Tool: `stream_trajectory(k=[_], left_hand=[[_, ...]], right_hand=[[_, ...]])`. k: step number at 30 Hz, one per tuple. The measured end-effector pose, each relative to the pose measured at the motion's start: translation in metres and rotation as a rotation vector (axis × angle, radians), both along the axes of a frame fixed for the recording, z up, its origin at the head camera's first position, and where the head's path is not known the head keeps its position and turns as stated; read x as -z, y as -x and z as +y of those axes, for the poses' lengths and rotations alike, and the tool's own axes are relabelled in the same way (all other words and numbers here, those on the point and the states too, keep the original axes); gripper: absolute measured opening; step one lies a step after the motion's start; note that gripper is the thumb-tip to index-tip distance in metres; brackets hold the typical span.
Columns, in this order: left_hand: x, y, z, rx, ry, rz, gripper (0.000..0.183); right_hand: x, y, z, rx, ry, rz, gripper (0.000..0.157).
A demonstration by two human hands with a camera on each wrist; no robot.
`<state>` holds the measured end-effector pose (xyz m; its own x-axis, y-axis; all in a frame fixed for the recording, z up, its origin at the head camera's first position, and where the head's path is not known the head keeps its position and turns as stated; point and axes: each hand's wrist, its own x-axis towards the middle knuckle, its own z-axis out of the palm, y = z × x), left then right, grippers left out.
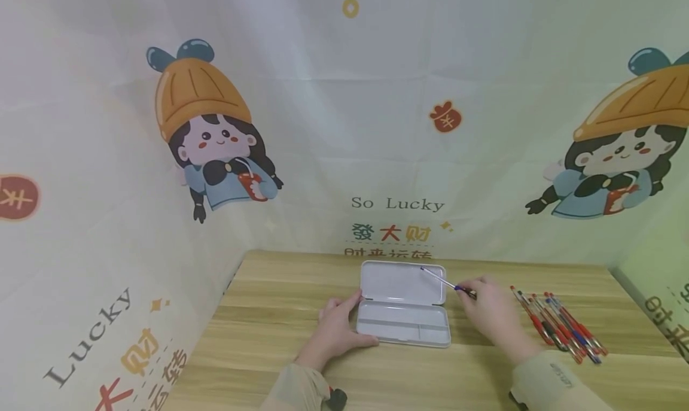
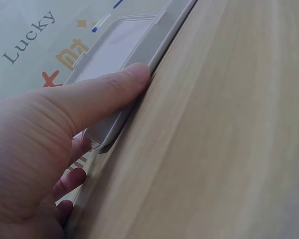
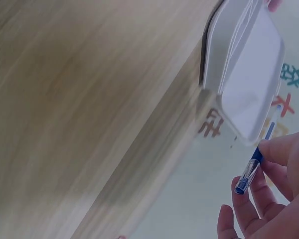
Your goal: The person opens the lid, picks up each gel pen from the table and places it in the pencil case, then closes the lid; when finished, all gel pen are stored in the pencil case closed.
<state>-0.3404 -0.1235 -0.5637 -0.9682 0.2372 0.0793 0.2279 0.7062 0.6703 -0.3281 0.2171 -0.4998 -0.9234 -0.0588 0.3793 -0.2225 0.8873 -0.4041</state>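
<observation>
An open grey-white pencil case lies on the wooden table, its lid tipped back. Dividers split its base into compartments with nothing in them. At its left end my left hand holds the case, thumb on the front edge and fingers at the side near the hinge. The left wrist view shows that thumb on the case's rim. To the right of the lid, my right hand pinches a clear-barrelled pen with blue parts. The pen slants up left, its far end over the lid.
Several red, black and blue pens lie loosely side by side on the table, right of my right hand. A printed cloth hangs behind the table and along its sides.
</observation>
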Motion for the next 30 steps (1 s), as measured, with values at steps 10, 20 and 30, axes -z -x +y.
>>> stream_trajectory(k=[10,20,30], left_hand=[[-0.003,-0.002,0.000,-0.002,-0.010,-0.015,0.125],[-0.001,-0.002,0.000,0.000,-0.009,-0.005,0.124],[0.000,0.001,0.000,0.002,-0.012,-0.007,0.124]], right_hand=[[0.008,0.005,-0.028,-0.065,-0.015,-0.030,0.014],[0.015,0.006,-0.052,-0.117,-0.025,-0.037,0.011],[0.027,0.009,-0.064,-0.164,-0.061,0.005,0.010]])
